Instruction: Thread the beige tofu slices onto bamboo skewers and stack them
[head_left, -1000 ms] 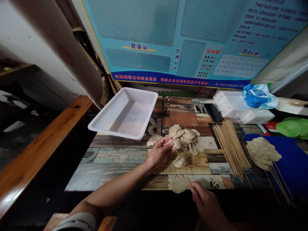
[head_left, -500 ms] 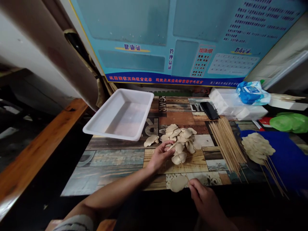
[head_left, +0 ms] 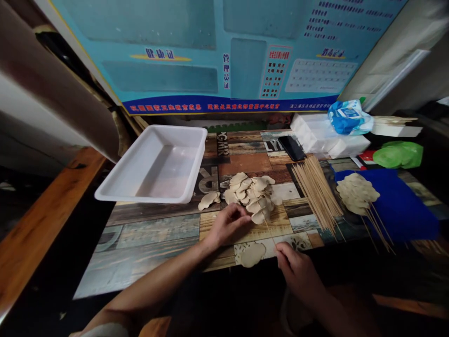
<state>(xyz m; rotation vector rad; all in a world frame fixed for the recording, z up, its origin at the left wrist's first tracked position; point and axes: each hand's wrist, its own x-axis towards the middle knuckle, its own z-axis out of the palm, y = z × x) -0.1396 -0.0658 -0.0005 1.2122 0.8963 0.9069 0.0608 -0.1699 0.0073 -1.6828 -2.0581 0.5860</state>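
My right hand (head_left: 294, 264) is closed in a pinch on the lower end of a thin wooden skewer (head_left: 269, 229). Its far end carries pale, flat, round slices (head_left: 260, 216), which look like dough or tofu sheet, and overlaps the near side of a loose pile of the same slices (head_left: 242, 187). My left hand (head_left: 231, 224) is at the pile's near left edge, fingers bent and thumb apart from them, with nothing visible between. One single slice (head_left: 253, 254) lies flat by the table's front edge, and a few others (head_left: 209, 200) lie left of the pile.
A white plastic tub (head_left: 150, 200) stands at the left. To the right lie a bundle of bare skewers (head_left: 315, 194), a phone (head_left: 292, 148) and loaded skewers (head_left: 358, 193) on a blue sheet (head_left: 403, 201). Wrapped packs (head_left: 315, 133) and a green bag (head_left: 398, 154) are behind.
My left hand has moved off the slices on the skewer to the pile's left edge. The skewer stays in my right hand. The whole view has shifted slightly.
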